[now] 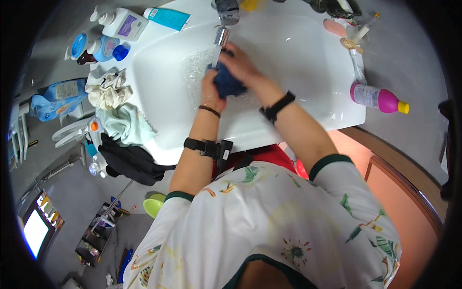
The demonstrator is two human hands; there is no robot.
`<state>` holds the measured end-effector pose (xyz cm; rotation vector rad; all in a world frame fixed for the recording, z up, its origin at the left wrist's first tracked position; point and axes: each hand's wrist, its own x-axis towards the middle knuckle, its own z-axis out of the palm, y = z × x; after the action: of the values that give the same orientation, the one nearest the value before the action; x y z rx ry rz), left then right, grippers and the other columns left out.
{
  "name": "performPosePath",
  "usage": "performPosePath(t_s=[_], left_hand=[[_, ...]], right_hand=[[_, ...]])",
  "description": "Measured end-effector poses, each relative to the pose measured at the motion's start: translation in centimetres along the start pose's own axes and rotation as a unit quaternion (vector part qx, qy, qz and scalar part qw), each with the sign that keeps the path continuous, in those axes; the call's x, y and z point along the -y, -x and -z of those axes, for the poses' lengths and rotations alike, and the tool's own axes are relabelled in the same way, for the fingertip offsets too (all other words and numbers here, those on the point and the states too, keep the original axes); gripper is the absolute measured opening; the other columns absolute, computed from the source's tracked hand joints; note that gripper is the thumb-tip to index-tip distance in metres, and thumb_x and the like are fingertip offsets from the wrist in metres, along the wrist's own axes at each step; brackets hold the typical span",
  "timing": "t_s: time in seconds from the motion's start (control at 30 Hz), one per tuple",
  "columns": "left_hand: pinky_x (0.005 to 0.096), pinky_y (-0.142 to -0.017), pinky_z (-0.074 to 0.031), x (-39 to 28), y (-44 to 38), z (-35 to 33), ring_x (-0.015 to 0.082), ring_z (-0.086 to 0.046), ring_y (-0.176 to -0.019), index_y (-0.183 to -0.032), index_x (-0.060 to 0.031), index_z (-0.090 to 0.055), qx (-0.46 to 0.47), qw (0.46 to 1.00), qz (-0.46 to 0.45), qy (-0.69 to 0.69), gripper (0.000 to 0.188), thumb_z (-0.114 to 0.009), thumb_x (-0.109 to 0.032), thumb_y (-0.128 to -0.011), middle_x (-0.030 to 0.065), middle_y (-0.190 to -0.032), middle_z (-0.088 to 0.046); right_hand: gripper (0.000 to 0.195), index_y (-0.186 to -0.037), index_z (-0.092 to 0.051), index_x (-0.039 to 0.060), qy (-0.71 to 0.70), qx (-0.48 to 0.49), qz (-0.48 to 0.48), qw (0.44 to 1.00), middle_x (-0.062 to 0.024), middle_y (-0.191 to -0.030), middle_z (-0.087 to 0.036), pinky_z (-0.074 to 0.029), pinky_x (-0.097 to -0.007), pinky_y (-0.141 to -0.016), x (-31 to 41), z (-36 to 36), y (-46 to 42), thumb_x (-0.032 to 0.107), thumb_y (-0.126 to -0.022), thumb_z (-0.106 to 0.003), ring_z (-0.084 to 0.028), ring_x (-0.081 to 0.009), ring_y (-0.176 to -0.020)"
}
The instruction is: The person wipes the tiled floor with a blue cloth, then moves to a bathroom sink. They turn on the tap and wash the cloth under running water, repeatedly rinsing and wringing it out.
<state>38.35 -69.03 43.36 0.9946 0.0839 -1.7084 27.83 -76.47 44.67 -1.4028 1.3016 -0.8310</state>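
Both hands work over a white washbasin [303, 65], holding a wet, bunched dark blue cloth [229, 81] between them. My left hand [212, 92] grips the cloth's lower left side, thumb uppermost. Across its upper right lies my right hand [240, 63], fingers curled over the cloth near the tap. A stream of water runs from the chrome tap spout [221, 36] onto the cloth. Rippling water shows in the basin to the left of the hands. Part of the cloth is hidden beneath my fingers.
On the left rim lie a cream cloth [108, 88], a pale green towel [124, 123] and a black cloth [131, 159]. Behind them stand a white pump bottle [126, 24] and a teal tube [169, 18]. A pink bottle [379, 97], wooden brush [351, 45] and soap bar [334, 27] line the right.
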Motion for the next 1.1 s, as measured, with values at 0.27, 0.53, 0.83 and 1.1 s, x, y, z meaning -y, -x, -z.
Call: performPosePath(t_s=[0.27,0.53,0.83,1.1], left_hand=[[0.0366,-0.084,-0.051,-2.1,-0.8,2.2,0.0209,-0.063,-0.09,-0.096,-0.0096,-0.063,0.048,0.998,0.02,0.042,0.028,-0.052,-0.034,-0.089,0.0048,-0.094,-0.067],[0.039,-0.083,-0.051,-5.5,-2.6,1.7,0.025,-0.063,-0.091,-0.097,-0.0078,-0.061,0.097,0.987,0.0,0.129,0.032,-0.05,-0.037,-0.089,0.0085,-0.096,-0.066],[0.0396,-0.088,-0.05,-4.2,-1.9,1.2,0.0256,-0.063,-0.097,-0.111,-0.0081,-0.06,0.003,0.999,0.026,0.023,0.04,-0.044,-0.038,-0.089,0.0089,-0.104,-0.066],[0.0379,-0.085,-0.051,-3.6,0.0,-0.6,0.0224,-0.063,-0.096,-0.11,-0.008,-0.059,0.026,0.999,0.032,-0.011,0.037,-0.043,-0.037,-0.093,0.0076,-0.106,-0.065]], right_hand=[[0.03,-0.096,-0.066,0.0048,0.161,0.04,-0.102,0.981,-0.0225,-0.099,-0.066,-0.05,-0.0442,-0.082,2.9,-2.2,-1.8,0.031,-0.084,-0.058,-0.063,-0.0379,-0.093],[0.02,-0.102,-0.066,0.0176,0.14,-0.045,0.259,0.954,-0.0162,-0.11,-0.064,-0.049,-0.0446,-0.083,3.4,-4.6,5.1,0.022,-0.084,-0.059,-0.061,-0.0367,-0.099],[0.039,-0.109,-0.062,0.009,0.072,0.002,-0.027,0.997,-0.027,-0.108,-0.062,-0.047,-0.0441,-0.091,0.7,-2.7,-1.4,0.035,-0.081,-0.06,-0.058,-0.0394,-0.107],[0.025,-0.089,-0.066,0.0086,-0.014,0.031,-0.148,0.988,-0.0147,-0.084,-0.068,-0.052,-0.0438,-0.067,1.3,-1.9,-3.6,0.033,-0.089,-0.061,-0.067,-0.0332,-0.074]])
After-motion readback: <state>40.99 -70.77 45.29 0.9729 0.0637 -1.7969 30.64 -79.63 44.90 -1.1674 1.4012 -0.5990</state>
